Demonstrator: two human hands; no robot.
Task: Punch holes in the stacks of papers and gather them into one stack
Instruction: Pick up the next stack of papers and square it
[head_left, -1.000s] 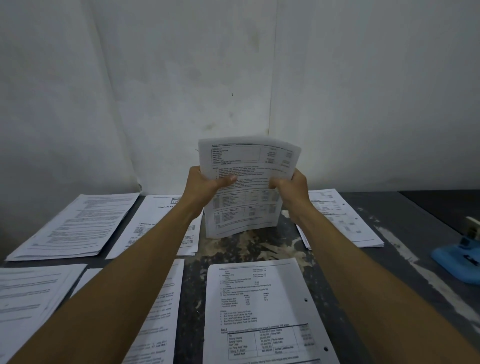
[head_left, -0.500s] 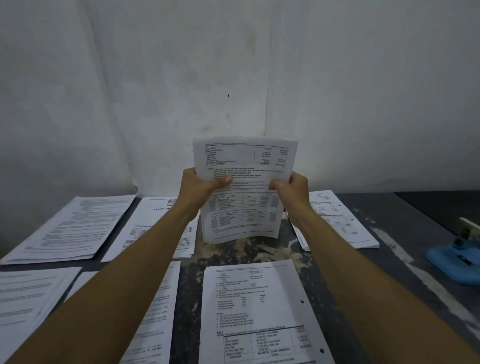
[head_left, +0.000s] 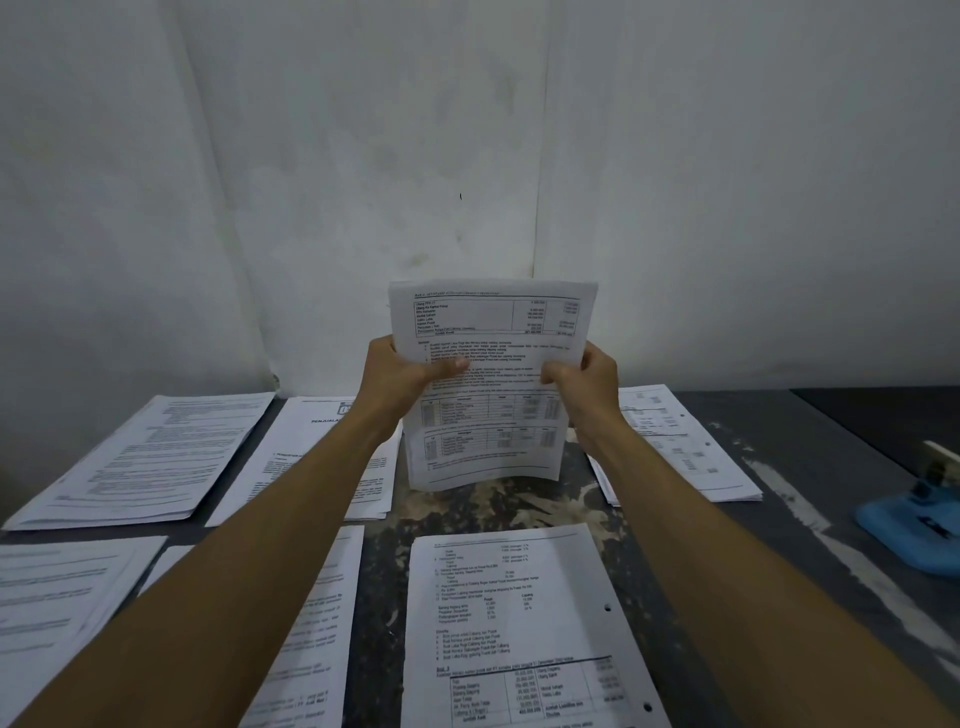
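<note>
A stack of printed papers (head_left: 493, 332) stands upright in front of me, its lower edge resting on the dark table (head_left: 769, 499). My left hand (head_left: 400, 374) grips its left edge and my right hand (head_left: 587, 384) grips its right edge, thumbs on the front page. Directly below lies a punched stack (head_left: 514, 623) with two holes on its right side. Another punched stack (head_left: 675, 447) lies at the back right. A blue hole punch (head_left: 919, 525) sits at the right edge of the view.
Several more paper stacks lie on the left: a far-left stack (head_left: 150, 457), one under my left forearm (head_left: 322, 452), and two nearer ones (head_left: 57, 608) (head_left: 317, 649). A white wall corner (head_left: 535, 156) rises right behind the table.
The held stack has tilted a little more upright and squared up in my hands. Its place on the table and both grips are the same.
</note>
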